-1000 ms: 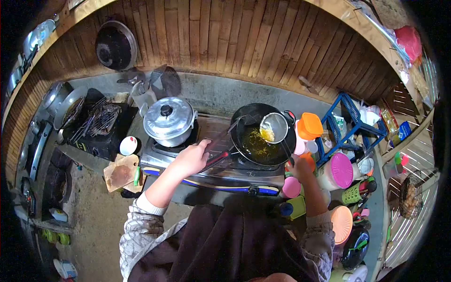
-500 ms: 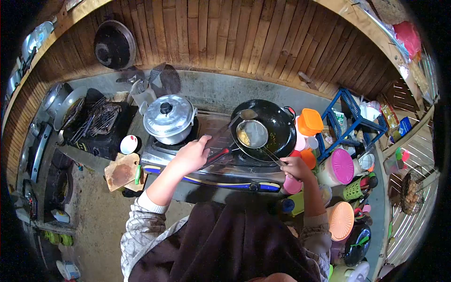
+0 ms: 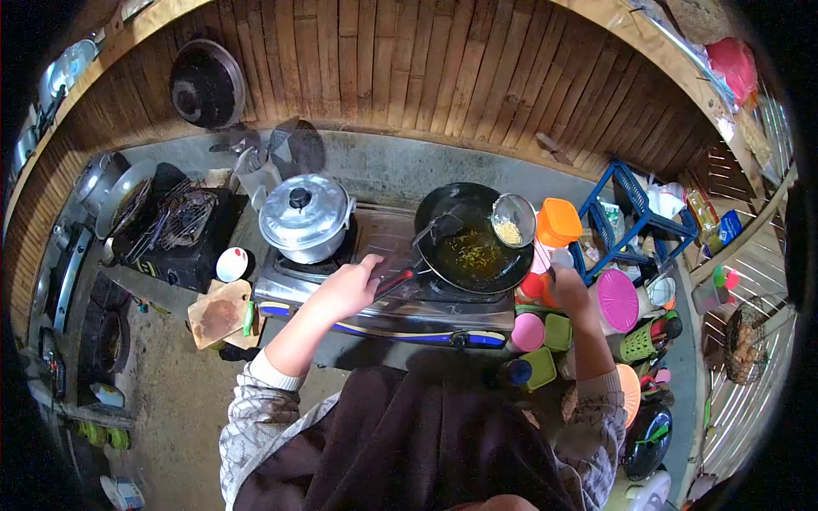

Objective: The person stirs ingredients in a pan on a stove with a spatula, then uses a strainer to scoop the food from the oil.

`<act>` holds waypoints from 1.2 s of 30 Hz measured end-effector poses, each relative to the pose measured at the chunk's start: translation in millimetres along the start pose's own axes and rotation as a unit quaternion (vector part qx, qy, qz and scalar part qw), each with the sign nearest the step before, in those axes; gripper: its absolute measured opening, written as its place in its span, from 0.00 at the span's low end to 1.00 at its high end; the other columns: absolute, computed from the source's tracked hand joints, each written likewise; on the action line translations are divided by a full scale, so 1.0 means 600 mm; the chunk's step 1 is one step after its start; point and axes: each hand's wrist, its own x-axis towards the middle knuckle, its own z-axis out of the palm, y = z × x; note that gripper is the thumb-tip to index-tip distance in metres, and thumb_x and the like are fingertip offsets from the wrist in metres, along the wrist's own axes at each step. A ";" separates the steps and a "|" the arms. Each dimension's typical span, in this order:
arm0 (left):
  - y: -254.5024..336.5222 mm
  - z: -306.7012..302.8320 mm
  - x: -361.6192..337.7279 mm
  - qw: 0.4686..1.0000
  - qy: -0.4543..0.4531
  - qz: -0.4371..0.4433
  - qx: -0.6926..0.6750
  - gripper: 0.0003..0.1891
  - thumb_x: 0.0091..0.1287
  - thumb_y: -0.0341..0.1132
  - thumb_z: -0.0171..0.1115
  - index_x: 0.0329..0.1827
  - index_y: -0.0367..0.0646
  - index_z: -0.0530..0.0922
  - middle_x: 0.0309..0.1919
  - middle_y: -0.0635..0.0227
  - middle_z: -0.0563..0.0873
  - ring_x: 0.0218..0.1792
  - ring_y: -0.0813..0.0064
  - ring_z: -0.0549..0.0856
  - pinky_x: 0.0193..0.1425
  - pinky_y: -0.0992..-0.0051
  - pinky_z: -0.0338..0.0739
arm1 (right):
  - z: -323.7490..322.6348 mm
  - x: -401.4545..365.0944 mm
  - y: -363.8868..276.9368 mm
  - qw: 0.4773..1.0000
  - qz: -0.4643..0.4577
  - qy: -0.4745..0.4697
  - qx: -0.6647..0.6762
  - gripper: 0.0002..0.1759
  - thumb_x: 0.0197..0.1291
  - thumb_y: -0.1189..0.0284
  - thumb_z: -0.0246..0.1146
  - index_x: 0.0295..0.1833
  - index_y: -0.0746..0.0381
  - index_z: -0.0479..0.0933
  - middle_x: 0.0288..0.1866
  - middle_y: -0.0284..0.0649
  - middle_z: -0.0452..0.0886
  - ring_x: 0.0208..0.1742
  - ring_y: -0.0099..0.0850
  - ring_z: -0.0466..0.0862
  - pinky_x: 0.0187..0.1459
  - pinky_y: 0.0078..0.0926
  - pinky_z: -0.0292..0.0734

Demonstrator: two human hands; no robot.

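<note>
A black wok (image 3: 439, 200) sits on the right burner, with oil and scattered golden bits (image 3: 473, 254) in its bottom. My right hand (image 3: 571, 291) is closed around the handle of a round mesh strainer (image 3: 516, 211). The strainer is over the wok's right rim, with pale yellow bits gathered in its lower part. Inside the wok at the left lies the dark head of a spatula (image 3: 447, 223). My left hand (image 3: 348, 285) is closed on the spatula's handle, beside the wok's red-and-black handle (image 3: 396, 281).
A lidded aluminium pot (image 3: 305, 226) stands on the stove's (image 3: 383, 319) left burner. Right of the wok are an orange container (image 3: 558, 223), a blue rack (image 3: 635, 209) and a pink-lidded jar (image 3: 617, 301). A cutting board (image 3: 220, 313) with a green-handled knife (image 3: 249, 319) lies at left.
The strainer has moved right and up, from above the middle of the wok to its right rim. The spatula head has dropped lower into the wok; my left hand has barely moved.
</note>
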 end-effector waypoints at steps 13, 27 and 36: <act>-0.013 0.011 -0.006 1.000 0.015 0.005 -0.005 0.19 0.58 0.32 0.54 0.53 0.39 0.67 0.30 0.44 0.80 0.36 0.46 0.80 0.40 0.58 0.73 | -0.065 -0.029 -0.070 0.918 0.151 -0.313 0.190 0.14 0.48 0.73 0.63 0.42 0.66 0.74 0.19 0.34 0.74 0.16 0.19 0.72 0.17 0.20 0.67; 0.015 0.001 -0.031 0.996 0.048 -0.028 -0.072 0.18 0.60 0.34 0.54 0.53 0.40 0.67 0.35 0.44 0.80 0.41 0.47 0.79 0.45 0.59 0.72 | 0.007 -0.013 -0.051 0.877 0.148 -0.298 0.347 0.17 0.54 0.66 0.59 0.48 0.62 0.74 0.14 0.33 0.70 0.13 0.20 0.69 0.14 0.21 0.62; -0.010 0.049 -0.030 0.992 0.069 -0.027 -0.105 0.21 0.59 0.34 0.55 0.56 0.44 0.67 0.30 0.51 0.81 0.33 0.57 0.81 0.39 0.67 0.72 | 0.029 -0.019 0.010 0.989 0.046 -0.037 0.138 0.04 0.46 0.78 0.59 0.28 0.66 0.70 0.19 0.44 0.73 0.19 0.33 0.76 0.18 0.30 0.65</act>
